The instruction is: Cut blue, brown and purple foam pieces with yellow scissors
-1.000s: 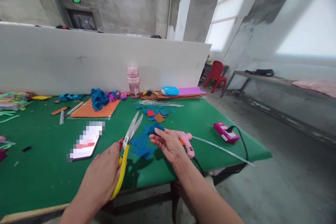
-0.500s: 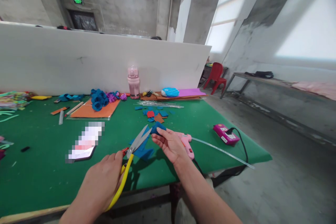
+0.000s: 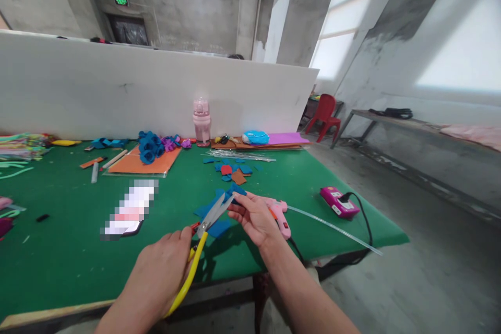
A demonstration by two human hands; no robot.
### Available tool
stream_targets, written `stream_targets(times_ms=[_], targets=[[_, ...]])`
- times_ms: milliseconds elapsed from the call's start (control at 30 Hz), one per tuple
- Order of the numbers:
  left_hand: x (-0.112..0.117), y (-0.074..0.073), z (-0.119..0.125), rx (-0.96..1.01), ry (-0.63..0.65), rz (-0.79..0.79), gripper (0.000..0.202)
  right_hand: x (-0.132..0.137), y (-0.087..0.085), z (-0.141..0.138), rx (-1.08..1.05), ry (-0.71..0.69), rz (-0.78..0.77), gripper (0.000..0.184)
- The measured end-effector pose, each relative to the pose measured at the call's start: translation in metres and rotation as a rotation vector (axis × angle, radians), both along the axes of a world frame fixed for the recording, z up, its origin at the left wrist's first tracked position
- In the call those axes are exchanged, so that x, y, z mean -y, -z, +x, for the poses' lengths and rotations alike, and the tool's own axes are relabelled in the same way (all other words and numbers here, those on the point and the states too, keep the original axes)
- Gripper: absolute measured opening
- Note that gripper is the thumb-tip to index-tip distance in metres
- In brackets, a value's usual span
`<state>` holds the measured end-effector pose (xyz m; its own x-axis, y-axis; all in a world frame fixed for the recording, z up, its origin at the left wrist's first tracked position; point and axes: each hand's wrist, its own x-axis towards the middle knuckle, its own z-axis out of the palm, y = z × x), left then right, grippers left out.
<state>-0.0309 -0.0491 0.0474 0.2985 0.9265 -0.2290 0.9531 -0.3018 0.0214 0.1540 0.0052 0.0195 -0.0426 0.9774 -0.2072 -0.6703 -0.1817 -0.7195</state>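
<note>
My left hand point(image 3: 168, 258) is closed around the yellow handles of a pair of scissors point(image 3: 213, 216), whose blades stand apart and point up and to the right. The blade tips reach a small blue piece of felt point(image 3: 237, 188) that my right hand point(image 3: 256, 216) pinches between thumb and fingers. Whether the blades touch the felt, I cannot tell. More blue felt point(image 3: 219, 228) lies on the green table under the scissors. Just behind my right hand lies a pink glue gun point(image 3: 282, 219), partly hidden, with a long clear glue stick point(image 3: 332, 227) extending to the right.
Small felt scraps point(image 3: 238, 176) and thin wires point(image 3: 242, 155) lie beyond my hands. Blue felt flowers point(image 3: 150, 147) rest on orange sheets point(image 3: 144, 164). A phone point(image 3: 133, 206) is at left, a pink bottle point(image 3: 202, 122) by the white partition, a magenta power strip point(image 3: 339, 202) at right.
My left hand has moved the scissors slightly right, bringing the blade tips closer to my right fingers. The pinched felt has shifted and turned a little; the view has moved slightly.
</note>
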Motion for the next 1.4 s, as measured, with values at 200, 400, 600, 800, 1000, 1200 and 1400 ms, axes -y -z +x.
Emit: stream_targets(times_ms=[200,400,600,800,1000,1200,1400], targets=[[0.0000,0.0036,-0.0025,0.026,0.019,0.012,0.037,0.0010,-0.0029,-0.0012,0.015,-0.012,0.046,0.027],[0.0011,0.0018,-0.0021,0.039,0.012,0.007,0.035,0.0025,-0.0040,-0.0007,0.026,-0.018,0.061,0.027],[0.0013,-0.0019,-0.0017,0.053,0.030,0.008,0.035,0.0024,-0.0032,-0.0018,0.036,-0.023,0.069,0.027],[-0.0004,-0.0014,-0.0010,0.047,0.019,0.007,0.035,0.0021,-0.0004,-0.0003,0.021,-0.010,0.038,0.026],[-0.0002,-0.0025,-0.0010,0.041,0.013,0.004,0.036,0.0022,-0.0008,0.0004,0.016,0.002,0.021,0.028],[0.0000,-0.0052,-0.0012,0.057,0.008,-0.024,0.035,0.0032,-0.0045,-0.0006,0.039,0.013,0.037,0.028],[-0.0008,-0.0021,-0.0033,0.054,0.013,-0.001,0.035,0.0038,-0.0045,-0.0004,0.054,-0.005,0.057,0.028]])
